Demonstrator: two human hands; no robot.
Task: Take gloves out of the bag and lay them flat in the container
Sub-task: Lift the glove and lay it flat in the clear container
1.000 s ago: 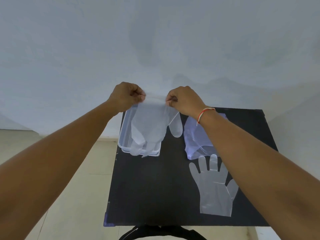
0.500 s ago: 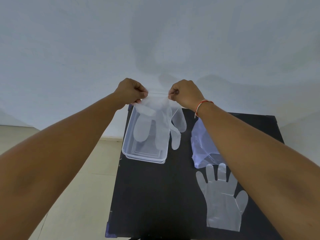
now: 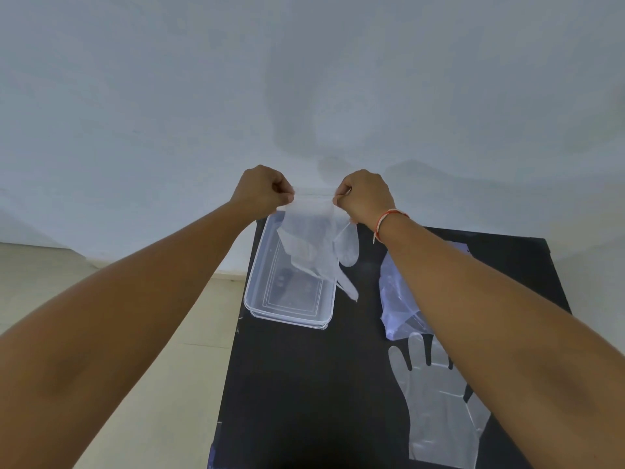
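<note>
My left hand [image 3: 262,189] and my right hand [image 3: 365,194] each pinch a corner of the cuff of a clear plastic glove [image 3: 314,242]. The glove hangs fingers down over the far end of a clear rectangular container [image 3: 263,299], with some fingers drooping past its right rim. A crumpled clear bag [image 3: 397,299] lies on the black table to the right, partly hidden by my right forearm. A second clear glove [image 3: 436,411] lies flat on the table near the front right.
The black table [image 3: 304,384] stands against a pale wall [image 3: 304,79]. Beige floor [image 3: 135,350] shows to the left of the table. The container sits at the table's far left corner.
Both hands have moved away from me with the glove, its fingers swinging across the container. The camera has tilted, so the table sits lower in view.
</note>
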